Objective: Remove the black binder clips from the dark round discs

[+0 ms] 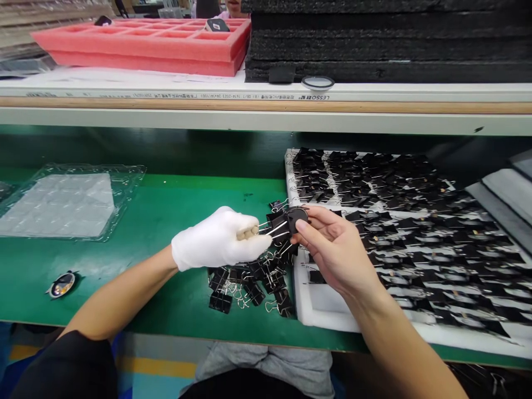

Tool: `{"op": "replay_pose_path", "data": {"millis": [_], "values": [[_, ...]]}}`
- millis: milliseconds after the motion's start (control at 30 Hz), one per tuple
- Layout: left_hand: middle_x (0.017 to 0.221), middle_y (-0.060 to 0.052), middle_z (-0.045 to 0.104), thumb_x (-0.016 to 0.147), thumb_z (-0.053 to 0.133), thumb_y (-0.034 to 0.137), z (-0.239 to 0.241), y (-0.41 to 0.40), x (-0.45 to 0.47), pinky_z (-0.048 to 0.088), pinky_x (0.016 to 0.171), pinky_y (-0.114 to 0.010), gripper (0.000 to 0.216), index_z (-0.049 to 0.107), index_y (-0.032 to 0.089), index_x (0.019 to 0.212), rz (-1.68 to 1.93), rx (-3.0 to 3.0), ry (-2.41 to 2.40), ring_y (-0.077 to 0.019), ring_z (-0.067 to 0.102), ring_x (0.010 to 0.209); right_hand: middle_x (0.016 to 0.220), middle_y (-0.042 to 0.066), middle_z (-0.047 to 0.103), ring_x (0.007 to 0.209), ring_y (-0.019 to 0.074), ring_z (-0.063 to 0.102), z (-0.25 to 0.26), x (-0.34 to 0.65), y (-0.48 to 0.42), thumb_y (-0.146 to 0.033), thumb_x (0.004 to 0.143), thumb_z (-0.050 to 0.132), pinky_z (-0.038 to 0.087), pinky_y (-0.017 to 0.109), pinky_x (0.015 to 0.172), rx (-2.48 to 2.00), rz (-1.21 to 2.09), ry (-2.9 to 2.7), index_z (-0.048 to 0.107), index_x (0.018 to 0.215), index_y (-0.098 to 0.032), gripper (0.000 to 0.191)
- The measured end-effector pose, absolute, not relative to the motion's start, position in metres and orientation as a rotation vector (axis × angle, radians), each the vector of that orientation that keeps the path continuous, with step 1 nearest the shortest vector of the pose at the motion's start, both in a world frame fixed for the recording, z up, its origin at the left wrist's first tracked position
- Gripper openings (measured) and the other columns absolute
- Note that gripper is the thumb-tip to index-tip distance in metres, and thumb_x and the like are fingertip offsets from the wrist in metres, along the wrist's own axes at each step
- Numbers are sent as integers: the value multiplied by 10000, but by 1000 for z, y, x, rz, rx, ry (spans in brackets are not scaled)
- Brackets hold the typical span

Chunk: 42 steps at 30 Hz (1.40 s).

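Observation:
My left hand [218,238], in a white glove, pinches the wire handles of a black binder clip [277,226] above the green mat. My bare right hand [334,246] grips a small round black part [297,217] that sits in the clip's jaws. Below both hands lies a loose pile of black binder clips [249,285]. To the right, a white foam tray [328,307] carries rows of several clipped black parts [415,221].
A clear plastic blister tray [68,202] lies at the left. A small round lens-like part [62,285] rests near the mat's front edge. The shelf above holds pink foam trays [145,44] and stacked black foam [386,39]. A person sits beyond the shelf.

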State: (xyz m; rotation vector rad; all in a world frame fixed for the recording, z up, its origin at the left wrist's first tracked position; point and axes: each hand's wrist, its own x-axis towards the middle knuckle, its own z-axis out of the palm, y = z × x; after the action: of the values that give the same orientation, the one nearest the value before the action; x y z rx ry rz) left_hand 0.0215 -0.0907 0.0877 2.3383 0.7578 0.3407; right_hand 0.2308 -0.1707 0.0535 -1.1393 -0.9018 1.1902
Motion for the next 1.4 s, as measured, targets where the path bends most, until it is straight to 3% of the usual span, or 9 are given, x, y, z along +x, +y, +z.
{"op": "replay_pose_path", "data": {"millis": [167,300,433,533,667,833,1100,1333,1400], "values": [[546,57,406,942,522,433,95,-87,19,302,539,-244,381,500,190,650,346,2332,750,-86,341,529,1001,48,750,867,200,697,57,230,-171,-425,758,907,625,367,779,-1113,1220,-845,758,1001,-243,338],[582,16,485,1009,391,521,106,-77,7,322,566,-275,490,546,199,674,-7,2403,737,-116,402,537,991,25,745,942,231,710,58,235,-170,-445,767,890,632,403,807,-1053,1271,-698,745,956,-283,288],[484,19,418,847,597,711,95,-73,-2,253,519,-289,564,510,210,604,-519,2482,925,-120,336,432,1020,8,730,930,213,695,54,239,-168,-491,811,842,627,360,768,-1102,1251,-610,731,966,-301,270],[535,4,496,770,677,733,79,-78,2,322,541,-285,523,617,214,785,-681,2553,1010,-164,444,457,1014,6,725,876,196,686,53,238,-168,-489,800,848,619,342,741,-1146,1265,-632,730,1006,-298,304],[691,-34,629,862,662,505,67,-83,11,357,554,-288,373,631,221,1102,-605,2721,984,-222,565,562,956,11,726,831,183,675,55,233,-168,-488,779,867,601,317,705,-1151,1318,-678,745,1041,-288,351],[757,-21,666,900,609,319,66,-73,8,309,569,-270,102,688,263,933,-456,2790,713,-188,581,634,933,7,734,774,136,647,57,230,-166,-427,708,929,581,259,708,-1101,1362,-594,769,925,-248,323],[648,47,615,937,585,444,110,-60,-12,311,577,-240,250,688,225,878,-40,2515,886,-106,479,552,867,0,726,699,124,634,58,225,-175,-425,701,947,549,237,621,-1080,1505,-750,771,914,-255,325],[617,54,542,905,609,375,111,-75,-3,306,579,-234,199,644,198,822,226,2428,906,-99,429,577,1006,49,774,861,161,689,52,220,-179,-412,738,926,577,293,804,-1157,1564,-965,798,1027,-236,361],[618,47,533,911,594,379,108,-73,-3,300,575,-237,218,655,197,808,175,2409,878,-102,415,581,1183,71,754,953,182,701,50,221,-179,-427,727,930,576,316,857,-1199,1541,-970,800,1017,-242,367]]}}
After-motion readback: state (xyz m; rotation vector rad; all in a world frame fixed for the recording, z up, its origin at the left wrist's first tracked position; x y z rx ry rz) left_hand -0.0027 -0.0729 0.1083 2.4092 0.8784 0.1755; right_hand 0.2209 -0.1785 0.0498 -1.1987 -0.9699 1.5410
